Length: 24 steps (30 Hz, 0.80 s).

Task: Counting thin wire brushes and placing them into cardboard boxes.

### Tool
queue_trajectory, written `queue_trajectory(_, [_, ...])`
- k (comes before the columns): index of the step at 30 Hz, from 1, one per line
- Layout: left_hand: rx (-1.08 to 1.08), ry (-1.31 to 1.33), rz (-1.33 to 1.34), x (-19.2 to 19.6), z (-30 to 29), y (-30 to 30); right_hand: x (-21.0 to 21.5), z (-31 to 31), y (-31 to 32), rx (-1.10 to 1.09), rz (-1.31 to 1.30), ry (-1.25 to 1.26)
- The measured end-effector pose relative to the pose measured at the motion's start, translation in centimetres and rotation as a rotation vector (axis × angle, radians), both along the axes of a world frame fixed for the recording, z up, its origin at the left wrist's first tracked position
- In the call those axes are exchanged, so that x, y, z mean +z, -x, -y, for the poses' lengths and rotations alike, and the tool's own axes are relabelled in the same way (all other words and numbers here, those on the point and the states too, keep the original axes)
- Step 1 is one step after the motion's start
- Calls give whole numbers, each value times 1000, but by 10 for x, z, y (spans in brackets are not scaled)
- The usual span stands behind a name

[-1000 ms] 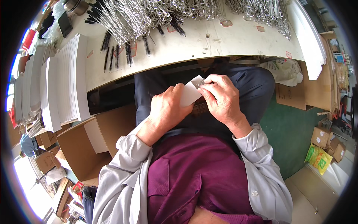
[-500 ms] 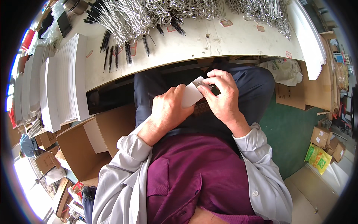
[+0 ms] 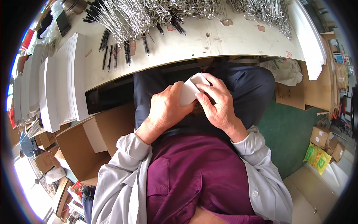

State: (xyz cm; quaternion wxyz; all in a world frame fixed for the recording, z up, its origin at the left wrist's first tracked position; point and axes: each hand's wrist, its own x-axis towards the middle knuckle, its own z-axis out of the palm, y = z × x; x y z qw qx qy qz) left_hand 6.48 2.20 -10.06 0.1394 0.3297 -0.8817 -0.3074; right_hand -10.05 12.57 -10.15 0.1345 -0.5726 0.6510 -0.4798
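A slim white box (image 3: 188,93) is held over my lap, tilted with its far end toward the upper right. My left hand (image 3: 166,106) wraps around its body from the left, fingers closed on it. At the far end my right hand (image 3: 217,99) has its thumb and fingers on a white end flap (image 3: 199,78). The thumb presses near the box's edge, and the fingers bend over the flap. What lies inside the box is hidden by the flap and fingers.
Wire-handled brushes (image 3: 149,16) with black bristles pile up on the white table (image 3: 186,44) ahead. Stacks of white boxes (image 3: 67,82) stand on the left. A cardboard carton (image 3: 87,145) sits open by my left side. A plastic bag (image 3: 283,71) hangs under the table's right end.
The white flap at the box's end has come into view under my right fingers. Metal bits seen at that end before are now covered. My left hand keeps its hold.
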Motion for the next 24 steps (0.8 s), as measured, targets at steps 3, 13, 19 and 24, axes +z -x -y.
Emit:
queue_trajectory(3, [12, -8, -14, 1, -1, -3, -3, -5, 5, 91, 416, -151])
queue_trajectory(13, [3, -154, -91, 4, -3, 0, 13, -6, 11, 242, 706, -403])
queue_trajectory(19, [37, -191, -111, 7, -1, 2, 5, -4, -5, 97, 556, -222])
queue_trajectory(24, [43, -186, -90, 7, -4, 2, -2, -6, -12, -42, 844, -241])
